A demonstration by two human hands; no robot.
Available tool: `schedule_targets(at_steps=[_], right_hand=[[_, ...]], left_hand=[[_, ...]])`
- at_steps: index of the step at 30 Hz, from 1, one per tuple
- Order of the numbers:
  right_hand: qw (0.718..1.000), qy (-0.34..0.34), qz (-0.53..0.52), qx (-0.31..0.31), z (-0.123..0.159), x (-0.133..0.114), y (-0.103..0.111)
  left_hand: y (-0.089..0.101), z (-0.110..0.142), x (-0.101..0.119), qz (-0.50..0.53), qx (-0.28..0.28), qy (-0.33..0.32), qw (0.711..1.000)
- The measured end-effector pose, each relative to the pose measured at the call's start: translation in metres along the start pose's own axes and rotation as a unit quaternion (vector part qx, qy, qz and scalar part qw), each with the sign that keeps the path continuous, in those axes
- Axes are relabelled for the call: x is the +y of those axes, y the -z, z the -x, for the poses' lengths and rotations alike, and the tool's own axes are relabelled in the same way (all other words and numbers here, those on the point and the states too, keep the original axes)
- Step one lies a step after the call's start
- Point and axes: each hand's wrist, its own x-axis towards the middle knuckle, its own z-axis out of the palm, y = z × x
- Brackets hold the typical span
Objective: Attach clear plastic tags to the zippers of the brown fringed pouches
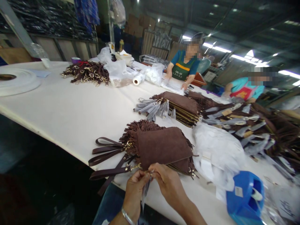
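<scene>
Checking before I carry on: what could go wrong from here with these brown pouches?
1. The thin grey strip, pinched near its upper end, might slip and drop.
2. The top pouch lies askew on the pile, so it may slide.
3. One brown strap hangs past the edge of the table and could snag.

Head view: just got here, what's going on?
The person's left hand and right hand meet at the table edge, fingertips pinching a thin translucent strip that hangs down. Just beyond them lies a stack of brown fringed pouches, its wrist straps fanned out to the left. Across the white table, a co-worker in a green apron has both hands at some clear plastic sheets.
</scene>
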Motion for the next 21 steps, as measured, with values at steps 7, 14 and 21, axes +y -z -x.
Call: schedule_targets(at_steps=[7, 14, 21], right_hand=[[0.995, -0.085, -0.027, -0.036, -0.012, -0.003, 0.008], [0.995, -0.077, -0.001, -0.065, -0.023, -0.011, 0.02], [0.994, -0.08, 0.009, -0.077, -0.027, -0.01, 0.022]], left_hand=[[0.0, 0.002, 0.002, -0.068, -0.002, -0.034, 0.997], [0.006, -0.006, 0.0, -0.106, -0.002, -0.071, 0.992], [0.007, -0.004, 0.004, -0.099, -0.025, -0.036, 0.994]])
